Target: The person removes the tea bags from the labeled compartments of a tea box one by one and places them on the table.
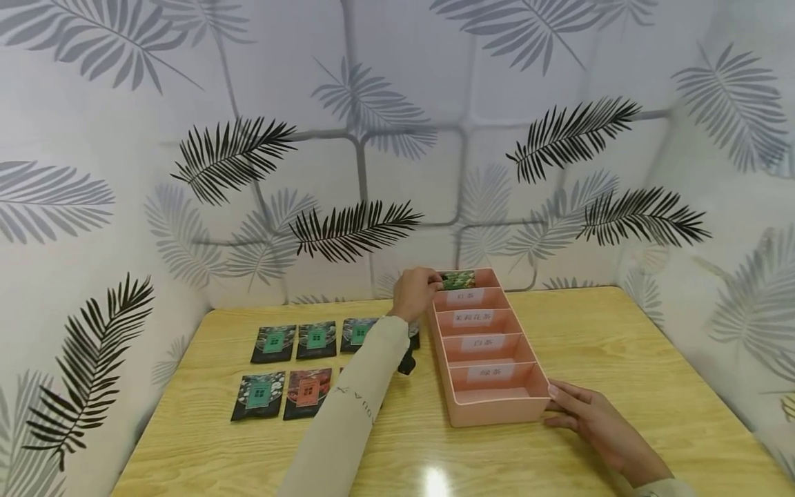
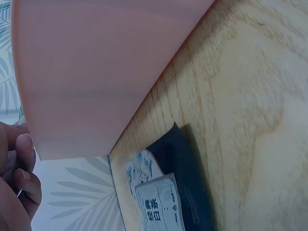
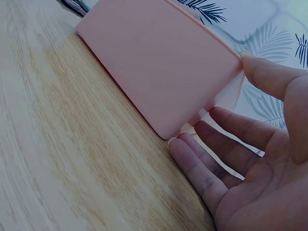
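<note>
A pink divided storage box [image 1: 493, 413] sits on the table, its compartments in a row, with paper labels inside. At its far end my left hand [image 1: 415, 293] pinches the left edge of a tea packet [image 1: 459, 280] with a green picture; the packet is in the rearmost compartment. In the left wrist view, the left fingers [image 2: 26, 180] are at the box's rim and the packet is mostly hidden. My right hand [image 1: 596, 424] touches the near right corner of the box. Its thumb [image 3: 267, 74] is at the rim, and the outstretched fingers rest against the side wall.
Left of the box, dark tea packets lie in two rows, including a green-labelled one [image 1: 276, 342] and a red-labelled one [image 1: 307, 392]. The left forearm [image 1: 348, 407] covers part of them. A white-labelled packet [image 2: 159, 202] lies beside the box. Leaf-patterned cloth [image 1: 397, 166] borders the table.
</note>
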`<state>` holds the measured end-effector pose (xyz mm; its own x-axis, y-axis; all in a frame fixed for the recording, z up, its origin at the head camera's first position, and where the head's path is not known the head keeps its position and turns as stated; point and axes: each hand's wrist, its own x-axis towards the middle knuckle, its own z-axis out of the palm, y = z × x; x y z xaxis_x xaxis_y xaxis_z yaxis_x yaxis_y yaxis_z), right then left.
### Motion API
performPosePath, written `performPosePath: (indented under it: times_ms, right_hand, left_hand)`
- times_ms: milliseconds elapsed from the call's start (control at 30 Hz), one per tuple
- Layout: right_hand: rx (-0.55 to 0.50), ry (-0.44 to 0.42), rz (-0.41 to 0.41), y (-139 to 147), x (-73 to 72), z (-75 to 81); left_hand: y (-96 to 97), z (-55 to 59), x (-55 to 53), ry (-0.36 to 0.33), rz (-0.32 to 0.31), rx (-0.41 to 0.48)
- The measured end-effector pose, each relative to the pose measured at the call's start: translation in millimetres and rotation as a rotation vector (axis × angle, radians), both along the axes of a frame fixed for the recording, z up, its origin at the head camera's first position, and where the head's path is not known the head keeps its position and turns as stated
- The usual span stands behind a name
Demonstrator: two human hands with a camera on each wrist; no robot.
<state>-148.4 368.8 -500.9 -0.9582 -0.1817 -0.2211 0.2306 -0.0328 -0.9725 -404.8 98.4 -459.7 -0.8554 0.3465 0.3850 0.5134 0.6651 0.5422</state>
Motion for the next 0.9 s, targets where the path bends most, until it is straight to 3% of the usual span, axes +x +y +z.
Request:
performPosePath:
  times_ms: [267,533,900]
  right_hand:
    - [-0.012,0.003,-0.014,-1,1.7,-0.4]
    - [-0.011,0.024,0.022,-1,-0.8,-0.4]
    - [0.004,0.014,0.001,-3,0.9,1.6]
  left_hand:
    - [-4.4,2.3,1.4,0.021,-0.013,0.018]
    - [-9.8,11.3,5.0,0.046,-0.035,0.041]
    - [-21.1,24.1,11.5,0.118,-0.051,0.061]
